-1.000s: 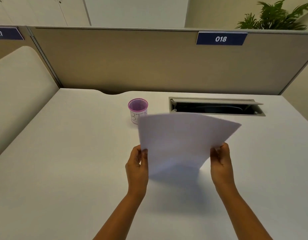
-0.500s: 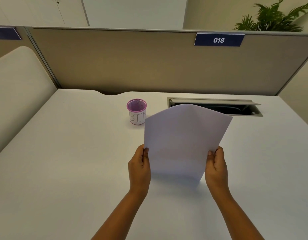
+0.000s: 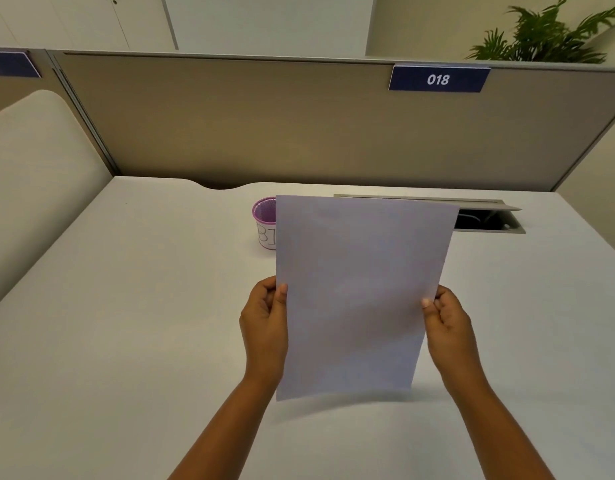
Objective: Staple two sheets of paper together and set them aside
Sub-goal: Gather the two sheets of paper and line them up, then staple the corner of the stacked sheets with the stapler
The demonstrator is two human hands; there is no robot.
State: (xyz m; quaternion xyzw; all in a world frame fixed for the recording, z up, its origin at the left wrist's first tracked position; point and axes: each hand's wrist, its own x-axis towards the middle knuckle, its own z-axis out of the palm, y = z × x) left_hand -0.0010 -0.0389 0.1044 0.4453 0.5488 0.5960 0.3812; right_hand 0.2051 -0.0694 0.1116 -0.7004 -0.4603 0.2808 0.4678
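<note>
The white paper (image 3: 358, 292) stands nearly upright above the white desk (image 3: 126, 323), its blank face toward me. I cannot tell whether it is one sheet or two. My left hand (image 3: 264, 323) pinches its left edge with the thumb on the front. My right hand (image 3: 448, 320) grips its right edge the same way. The paper's lower edge hangs just above the desk surface. No stapler is in view.
A pink mesh cup (image 3: 264, 223) with a hand-lettered label stands behind the paper's left edge, partly hidden. An open cable hatch (image 3: 489, 220) is set in the desk at the back right. Beige partitions (image 3: 264, 126) close off the back and left.
The paper has swung from a tilted, bowed pose to flat and nearly upright. Both hands have stayed on its side edges.
</note>
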